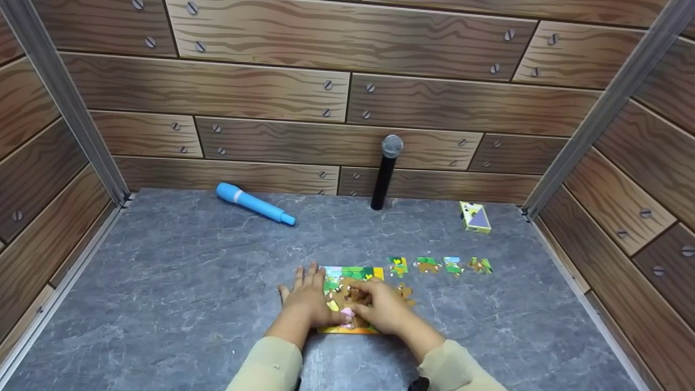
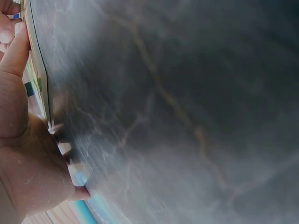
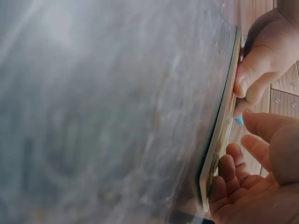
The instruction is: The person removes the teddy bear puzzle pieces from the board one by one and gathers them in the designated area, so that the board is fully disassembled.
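Two hands: both rest on the puzzle board [image 1: 352,274], near the front of the grey bench [image 1: 163,282].
Left hand [image 1: 307,298]: flat, fingers straight, steadying the board's left edge.
Right hand [image 1: 380,307]: grip curled on a puzzle piece [image 1: 347,296], pressing it down.
Loose pieces [image 1: 440,265]: a row just right of the board.

Blue marker [image 1: 254,203], black microphone [image 1: 386,172], card box [image 1: 474,217]

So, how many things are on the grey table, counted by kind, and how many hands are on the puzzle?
Puzzle board: 1
Loose puzzle pieces in the row: 4
Blue marker: 1
Black microphone: 1
Small card box: 1
Total things: 8
Hands on the puzzle: 2, left hand and right hand
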Demonstrator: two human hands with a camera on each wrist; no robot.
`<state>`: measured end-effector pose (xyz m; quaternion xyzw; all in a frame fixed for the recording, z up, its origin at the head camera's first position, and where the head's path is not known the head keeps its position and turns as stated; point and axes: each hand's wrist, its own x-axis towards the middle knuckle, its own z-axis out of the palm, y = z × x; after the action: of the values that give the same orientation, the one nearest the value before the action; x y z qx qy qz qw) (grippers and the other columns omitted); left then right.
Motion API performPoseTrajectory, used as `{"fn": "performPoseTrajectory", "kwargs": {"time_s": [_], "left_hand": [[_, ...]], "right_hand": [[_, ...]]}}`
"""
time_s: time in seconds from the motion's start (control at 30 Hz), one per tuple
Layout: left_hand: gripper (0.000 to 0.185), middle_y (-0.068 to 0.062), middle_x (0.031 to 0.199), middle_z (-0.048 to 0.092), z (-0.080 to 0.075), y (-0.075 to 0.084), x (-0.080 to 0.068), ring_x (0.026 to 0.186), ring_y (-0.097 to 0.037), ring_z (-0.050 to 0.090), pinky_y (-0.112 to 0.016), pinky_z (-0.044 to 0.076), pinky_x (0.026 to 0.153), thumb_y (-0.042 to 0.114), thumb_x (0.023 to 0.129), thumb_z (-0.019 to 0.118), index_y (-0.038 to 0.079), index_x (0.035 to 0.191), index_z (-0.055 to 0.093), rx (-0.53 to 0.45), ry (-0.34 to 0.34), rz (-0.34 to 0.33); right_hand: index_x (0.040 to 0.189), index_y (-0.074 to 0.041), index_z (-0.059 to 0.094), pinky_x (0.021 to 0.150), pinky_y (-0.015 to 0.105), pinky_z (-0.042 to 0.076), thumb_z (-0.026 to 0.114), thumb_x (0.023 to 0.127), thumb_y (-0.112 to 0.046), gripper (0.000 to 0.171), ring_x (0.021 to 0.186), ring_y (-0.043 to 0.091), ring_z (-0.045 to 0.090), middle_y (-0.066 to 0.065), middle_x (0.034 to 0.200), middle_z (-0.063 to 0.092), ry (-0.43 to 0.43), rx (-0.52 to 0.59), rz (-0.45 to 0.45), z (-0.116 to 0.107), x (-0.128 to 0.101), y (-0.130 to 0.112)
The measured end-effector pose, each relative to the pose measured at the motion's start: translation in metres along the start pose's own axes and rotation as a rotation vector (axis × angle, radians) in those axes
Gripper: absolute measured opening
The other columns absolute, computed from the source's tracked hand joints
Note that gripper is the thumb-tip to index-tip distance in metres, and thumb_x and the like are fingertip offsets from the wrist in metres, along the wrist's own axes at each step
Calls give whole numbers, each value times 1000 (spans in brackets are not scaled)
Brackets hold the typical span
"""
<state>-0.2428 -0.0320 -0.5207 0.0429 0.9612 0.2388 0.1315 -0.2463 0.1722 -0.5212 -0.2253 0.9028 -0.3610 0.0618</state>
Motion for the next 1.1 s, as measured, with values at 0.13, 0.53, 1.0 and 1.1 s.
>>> {"fn": "performPoseTrajectory", "kwargs": {"time_s": [0.13, 0.53, 1.0, 1.1], "left_hand": [[130, -15, 176, 16, -2, 1, -1, 162, -42, 5, -79, 3, 119, 72, 71, 87, 7, 167, 28, 9, 2, 4], [129, -16, 176, 16, 2, -1, 5, 161, -43, 6, -80, 3, 118, 69, 71, 89, 5, 166, 30, 7, 26, 15], [127, -16, 175, 18, -1, 1, 1, 161, -43, 8, -80, 7, 119, 68, 72, 90, 5, 166, 31, -1, -1, -2], [127, -16, 176, 18, -2, 1, 0, 161, -43, 8, -80, 7, 119, 68, 72, 89, 6, 166, 31, 1, 2, 0]], "right_hand": [[146, -4, 63, 87, 41, 57, 78, 93, -10, 55, 94, 18, 64, 5, 105, 63, -25, -19, 12, 4, 3, -3], [143, -8, 67, 84, 41, 55, 79, 95, -18, 50, 93, 17, 62, 2, 107, 63, -21, -131, 28, 9, 8, -10], [134, -7, 72, 85, 44, 55, 77, 90, -6, 45, 95, 18, 61, 4, 110, 69, -45, -68, 60, 10, 12, -11], [133, -5, 72, 82, 42, 56, 77, 89, -2, 45, 91, 17, 62, 4, 105, 70, -46, -13, 78, 9, 13, -13]]}}
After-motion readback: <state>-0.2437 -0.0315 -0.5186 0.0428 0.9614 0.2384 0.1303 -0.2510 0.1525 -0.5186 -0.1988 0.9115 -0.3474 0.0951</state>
